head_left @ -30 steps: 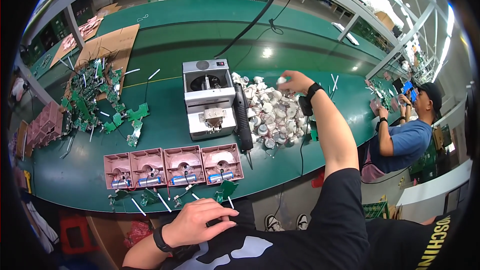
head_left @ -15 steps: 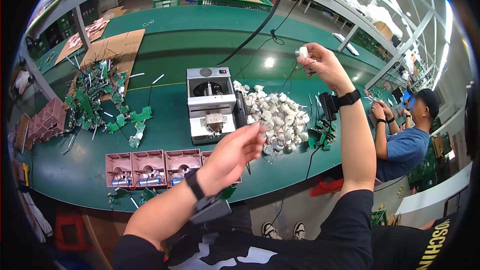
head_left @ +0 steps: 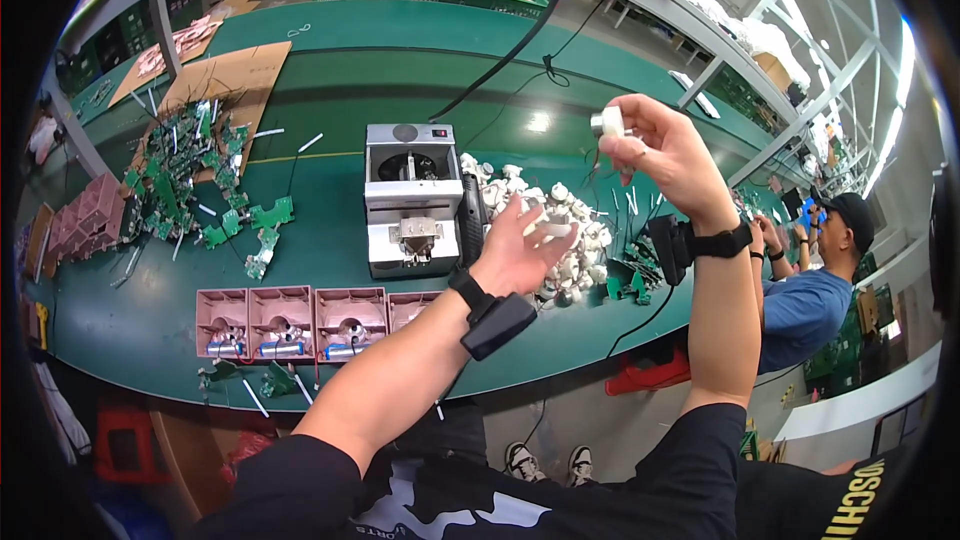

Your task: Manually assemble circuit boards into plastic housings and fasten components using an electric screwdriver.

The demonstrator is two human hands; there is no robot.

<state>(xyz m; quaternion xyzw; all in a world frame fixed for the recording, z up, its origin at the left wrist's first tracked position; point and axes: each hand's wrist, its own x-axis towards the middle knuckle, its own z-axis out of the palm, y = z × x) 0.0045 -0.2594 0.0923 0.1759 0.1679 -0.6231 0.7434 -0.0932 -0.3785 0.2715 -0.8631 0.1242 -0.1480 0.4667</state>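
Your right hand point(head_left: 668, 152) is raised above the green surface point(head_left: 330, 70), its fingers pinching a small white cylindrical part point(head_left: 607, 122) at the tips. Your left hand point(head_left: 520, 245) hovers open, fingers spread wide and holding nothing, over the near edge of the pile of white parts point(head_left: 545, 215). That pile lies just right of the grey machine point(head_left: 410, 198). A row of pink trays point(head_left: 300, 320) sits in front of the machine; green circuit boards point(head_left: 195, 180) lie scattered to its left. Another person point(head_left: 810, 280) works well to the right of the pile.
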